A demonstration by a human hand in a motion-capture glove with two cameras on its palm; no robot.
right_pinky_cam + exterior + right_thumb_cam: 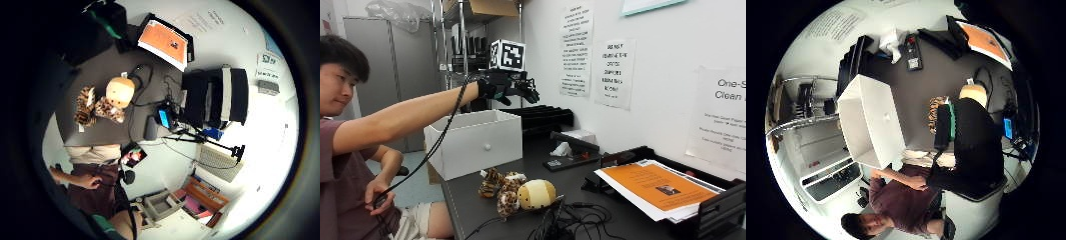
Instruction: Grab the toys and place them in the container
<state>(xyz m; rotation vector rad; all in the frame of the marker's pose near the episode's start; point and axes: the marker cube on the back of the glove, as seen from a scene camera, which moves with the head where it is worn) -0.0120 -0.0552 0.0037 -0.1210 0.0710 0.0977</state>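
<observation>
Going by the outside view, the pick-up step has not begun: the toys lie untouched on the table and the gloved right hand (510,89) is raised high in the air, the arm stretched out at shoulder height. Its fingers hang loosely curled and hold nothing.

From left to right: the white container (474,142), an open-topped box with a small knob on its front, stands at the left end of the dark table (586,185). The hand hovers above the container's far rim, at about 12 o'clock from it and well apart. To the right and nearer the table's front edge lie the toys: a striped tiger plush (494,182) and, touching it at about 4 o'clock, a plush with a round tan head (534,194) and spotted body. They sit at roughly 5 o'clock from the container, near it but apart, and at about 6 o'clock from the hand, well below. The palm views agree, showing the toys (107,102) small on the table and the container (871,122) empty.

The next move, I judge, calls for lowering the hand to the toys, spreading the fingers and closing round one plush.
</observation>
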